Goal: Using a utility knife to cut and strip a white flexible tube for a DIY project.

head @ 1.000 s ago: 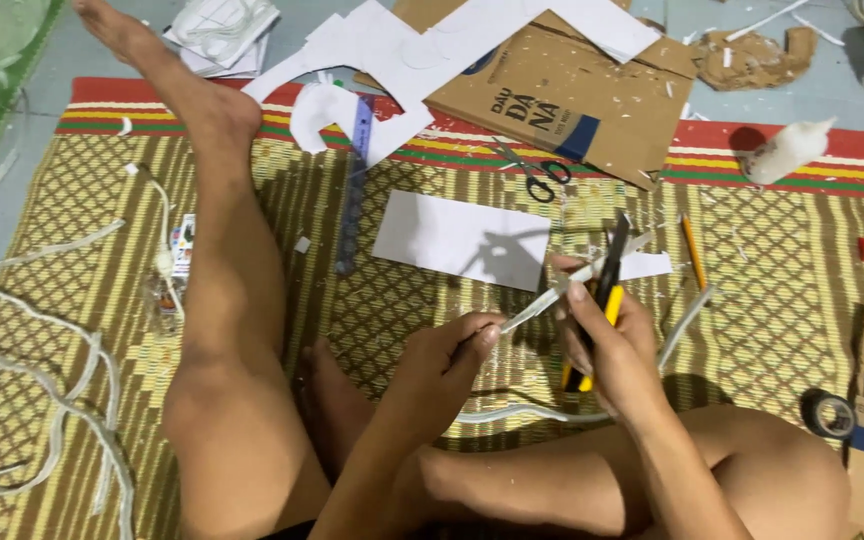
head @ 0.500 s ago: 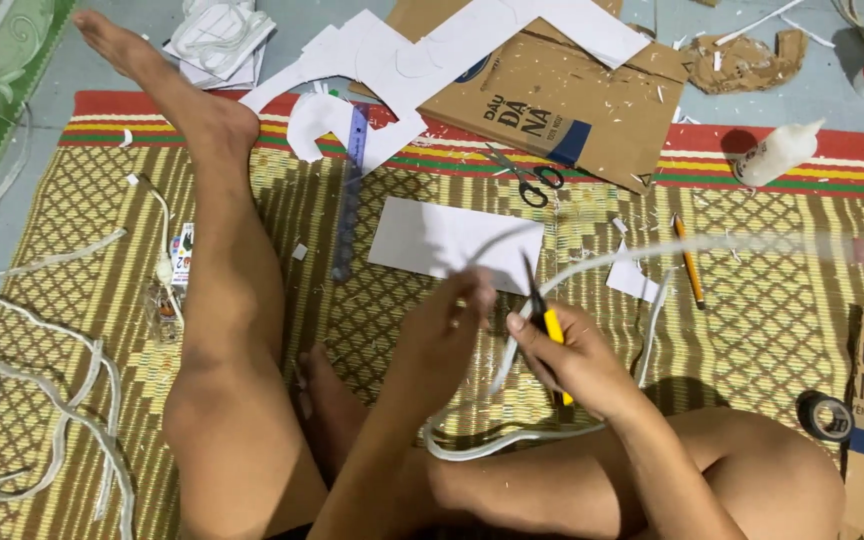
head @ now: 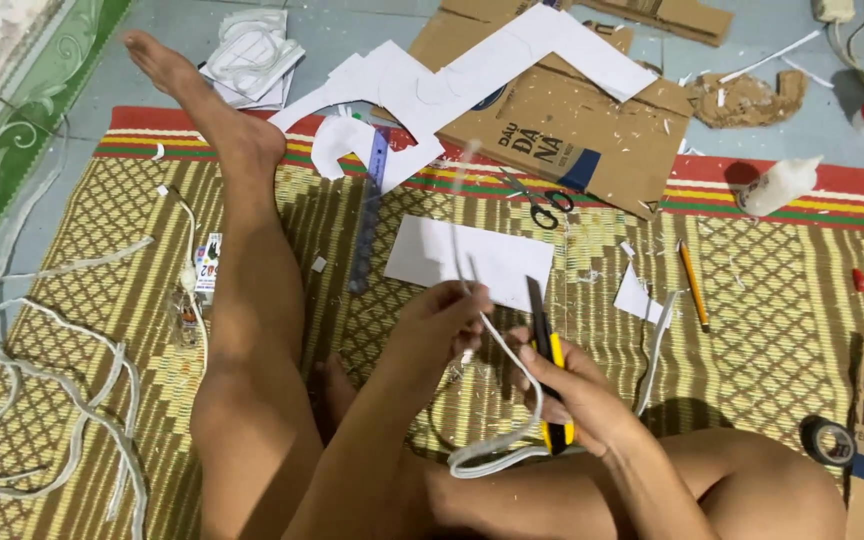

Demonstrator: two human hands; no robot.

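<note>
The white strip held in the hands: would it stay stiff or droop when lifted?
Probably floppy: the white strip curls in a loop below the left hand instead of holding straight. It looks thin and light, like the offcuts lying wavy on the mat. It may bend away from the utility knife in the right hand.

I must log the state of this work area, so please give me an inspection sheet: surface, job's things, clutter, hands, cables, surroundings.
Surface: woven yellow mat with red edge stripes, on grey floor.
Job's things: white strip, looping down to the lap; yellow and black utility knife.
Clutter: white sheet, blue ruler, scissors, pencil, tape roll, glue bottle, cardboard, loose white strips.
Hands: left hand pinches the strip; right hand grips the knife, blade up.
Cables: white cord, top right.
Surroundings: green patterned border at left.
</note>
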